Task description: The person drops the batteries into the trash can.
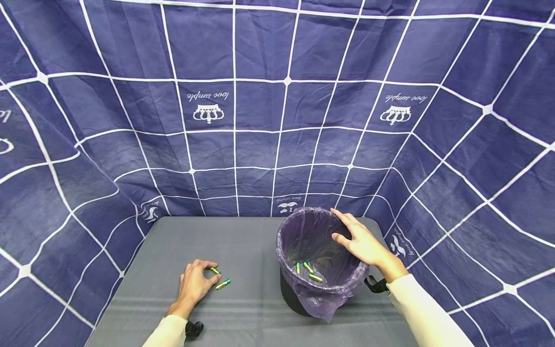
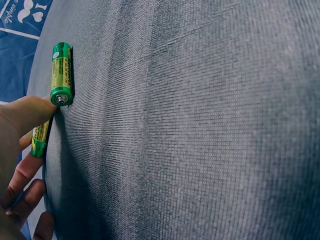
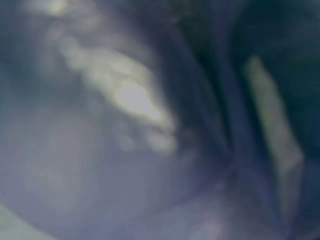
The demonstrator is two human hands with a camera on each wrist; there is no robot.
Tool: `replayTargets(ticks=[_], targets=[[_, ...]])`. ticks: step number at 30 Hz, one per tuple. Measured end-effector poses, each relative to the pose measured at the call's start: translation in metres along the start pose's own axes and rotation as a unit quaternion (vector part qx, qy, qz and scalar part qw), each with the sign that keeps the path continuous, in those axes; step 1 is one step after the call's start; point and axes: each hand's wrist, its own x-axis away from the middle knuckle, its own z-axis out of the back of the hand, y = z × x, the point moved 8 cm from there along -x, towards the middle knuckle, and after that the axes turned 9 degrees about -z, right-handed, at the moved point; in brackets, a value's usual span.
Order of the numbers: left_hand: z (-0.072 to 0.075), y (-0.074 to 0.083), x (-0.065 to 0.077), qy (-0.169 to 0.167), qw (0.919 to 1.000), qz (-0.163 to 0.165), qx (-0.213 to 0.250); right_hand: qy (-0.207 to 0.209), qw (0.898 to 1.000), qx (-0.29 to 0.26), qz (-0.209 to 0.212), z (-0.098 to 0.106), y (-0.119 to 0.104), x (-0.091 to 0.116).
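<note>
My left hand (image 1: 195, 284) is low over the grey table, thumb and index finger on either side of a green and yellow battery (image 1: 215, 271). In the left wrist view, the thumb partly hides this battery (image 2: 39, 140). A second battery (image 1: 223, 284) lies on the table just beyond the thumb tip. At the right, a black trash bin (image 1: 291, 294) is lined with a purple plastic bag (image 1: 318, 301); three batteries (image 1: 315, 278) show inside. My right hand (image 1: 357, 241) rests across the bin's right rim, fingers extended and thumb spread inward. The right wrist view is blurred.
The grey tabletop (image 1: 243, 250) extends between my left hand and the bin. Blue cloth (image 1: 260, 111) with white grid lines hangs behind the table and along both sides. A loose part of the bag hangs over the bin's front.
</note>
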Motion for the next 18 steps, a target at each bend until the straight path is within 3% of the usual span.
replayTargets(ticks=[18], targets=[[0.0011,-0.0028,0.0022,0.007,1.0,-0.003,0.006,0.001,1.0,-0.007,0.001,0.0002,-0.0018,0.0005]])
